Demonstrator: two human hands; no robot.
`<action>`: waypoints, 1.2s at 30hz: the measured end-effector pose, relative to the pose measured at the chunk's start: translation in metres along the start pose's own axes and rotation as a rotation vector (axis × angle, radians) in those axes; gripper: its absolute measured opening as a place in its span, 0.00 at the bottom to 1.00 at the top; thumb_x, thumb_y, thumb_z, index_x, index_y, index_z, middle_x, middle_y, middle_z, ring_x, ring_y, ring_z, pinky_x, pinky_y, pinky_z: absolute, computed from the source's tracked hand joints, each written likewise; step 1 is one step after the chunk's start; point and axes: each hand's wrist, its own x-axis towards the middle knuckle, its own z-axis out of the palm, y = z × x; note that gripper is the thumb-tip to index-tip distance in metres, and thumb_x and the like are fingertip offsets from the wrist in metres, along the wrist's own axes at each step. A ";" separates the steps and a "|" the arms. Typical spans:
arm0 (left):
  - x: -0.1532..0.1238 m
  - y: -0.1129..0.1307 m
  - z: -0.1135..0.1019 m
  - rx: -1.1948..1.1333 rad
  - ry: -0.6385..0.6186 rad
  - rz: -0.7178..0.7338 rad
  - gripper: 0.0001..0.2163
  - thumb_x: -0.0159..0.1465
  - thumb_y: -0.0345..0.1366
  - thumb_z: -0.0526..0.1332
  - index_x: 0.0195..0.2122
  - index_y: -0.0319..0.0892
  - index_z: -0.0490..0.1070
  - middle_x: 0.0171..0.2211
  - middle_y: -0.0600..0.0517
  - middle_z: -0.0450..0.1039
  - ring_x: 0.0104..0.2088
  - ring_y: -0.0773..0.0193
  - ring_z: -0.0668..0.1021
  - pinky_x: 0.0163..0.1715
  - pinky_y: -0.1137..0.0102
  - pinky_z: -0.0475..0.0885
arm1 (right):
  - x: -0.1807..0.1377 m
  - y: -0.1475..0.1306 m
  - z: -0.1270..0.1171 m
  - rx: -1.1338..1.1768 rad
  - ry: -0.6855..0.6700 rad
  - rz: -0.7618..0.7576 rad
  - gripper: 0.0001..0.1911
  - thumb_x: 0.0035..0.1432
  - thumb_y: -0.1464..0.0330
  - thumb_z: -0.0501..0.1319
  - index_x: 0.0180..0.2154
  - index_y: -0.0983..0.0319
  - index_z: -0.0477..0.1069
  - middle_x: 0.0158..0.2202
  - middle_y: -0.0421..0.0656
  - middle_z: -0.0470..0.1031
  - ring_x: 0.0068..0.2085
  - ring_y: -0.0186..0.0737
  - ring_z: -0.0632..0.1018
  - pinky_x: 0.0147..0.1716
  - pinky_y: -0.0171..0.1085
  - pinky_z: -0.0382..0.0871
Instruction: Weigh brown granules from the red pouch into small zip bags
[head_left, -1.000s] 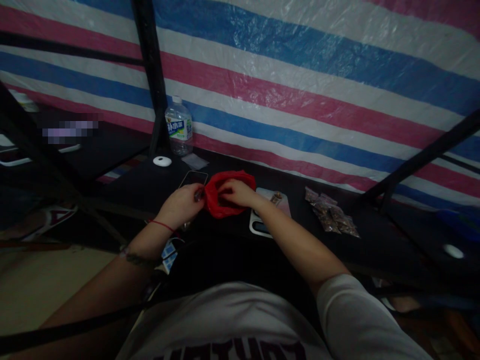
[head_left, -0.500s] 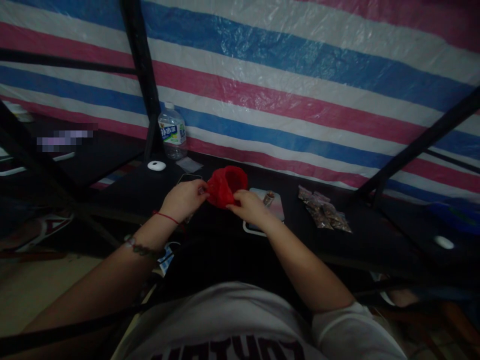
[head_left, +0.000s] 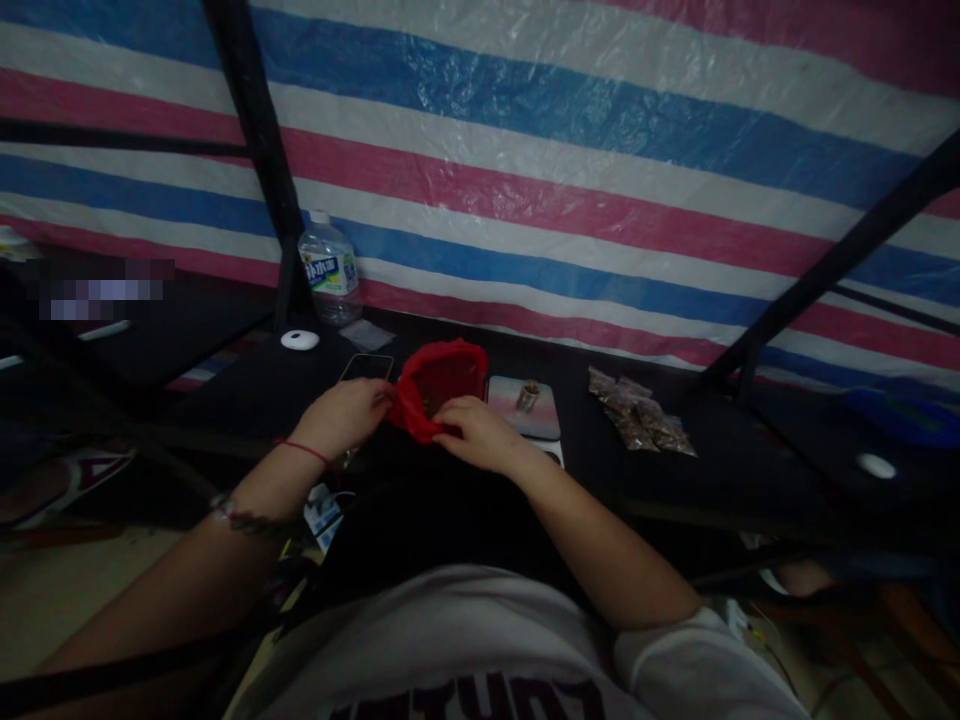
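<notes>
A red plastic bag (head_left: 435, 385) stands open on the black table (head_left: 720, 470), with small dark pieces inside it. My left hand (head_left: 343, 415) pinches the bag's left rim. My right hand (head_left: 478, 432) grips its near right rim, fingers curled. A small scale (head_left: 525, 410) with a little brownish item on its plate lies just right of the bag. A dark phone (head_left: 366, 367) lies behind my left hand.
Several small clear packets with brown contents (head_left: 641, 422) lie to the right. A water bottle (head_left: 327, 270) and a white round object (head_left: 300, 340) stand at the back left by a black post (head_left: 259, 170). A striped tarp (head_left: 600, 180) hangs behind the table.
Both hands have pulled the bag's mouth wider and tilted it toward me, so its inside shows. The view has shifted a little to the right.
</notes>
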 end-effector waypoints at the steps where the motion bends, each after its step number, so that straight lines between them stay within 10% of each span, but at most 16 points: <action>1: -0.005 -0.001 -0.004 -0.027 0.033 -0.032 0.17 0.63 0.40 0.50 0.44 0.44 0.75 0.41 0.47 0.78 0.38 0.57 0.79 0.40 0.67 0.71 | -0.002 -0.003 0.001 0.012 -0.029 -0.052 0.09 0.57 0.68 0.64 0.39 0.65 0.76 0.39 0.46 0.76 0.42 0.38 0.74 0.46 0.37 0.63; 7: -0.035 0.023 -0.021 -0.154 0.213 0.192 0.16 0.63 0.42 0.53 0.47 0.47 0.74 0.45 0.51 0.77 0.44 0.60 0.77 0.48 0.68 0.70 | 0.004 0.006 -0.015 0.062 0.127 0.100 0.13 0.65 0.70 0.53 0.37 0.65 0.76 0.37 0.45 0.76 0.40 0.35 0.74 0.44 0.35 0.64; 11: -0.037 0.035 -0.004 -0.066 0.086 0.329 0.16 0.62 0.36 0.54 0.49 0.48 0.74 0.52 0.52 0.72 0.50 0.61 0.75 0.53 0.68 0.68 | 0.021 0.027 -0.025 0.011 0.054 0.235 0.11 0.59 0.77 0.57 0.38 0.65 0.77 0.39 0.46 0.78 0.40 0.37 0.76 0.43 0.35 0.65; 18: -0.037 0.021 0.016 0.080 0.063 0.199 0.14 0.62 0.34 0.52 0.41 0.50 0.77 0.52 0.52 0.71 0.43 0.60 0.78 0.45 0.69 0.72 | 0.052 0.045 -0.005 -0.093 -0.230 0.122 0.13 0.54 0.78 0.60 0.41 0.64 0.78 0.40 0.46 0.79 0.41 0.38 0.76 0.43 0.35 0.65; 36: -0.038 0.010 0.021 0.080 0.067 0.234 0.15 0.62 0.32 0.51 0.41 0.50 0.76 0.54 0.53 0.70 0.41 0.62 0.78 0.42 0.69 0.71 | 0.073 0.055 0.028 -0.129 -0.308 -0.144 0.12 0.54 0.78 0.61 0.40 0.65 0.77 0.40 0.47 0.77 0.40 0.38 0.75 0.44 0.35 0.64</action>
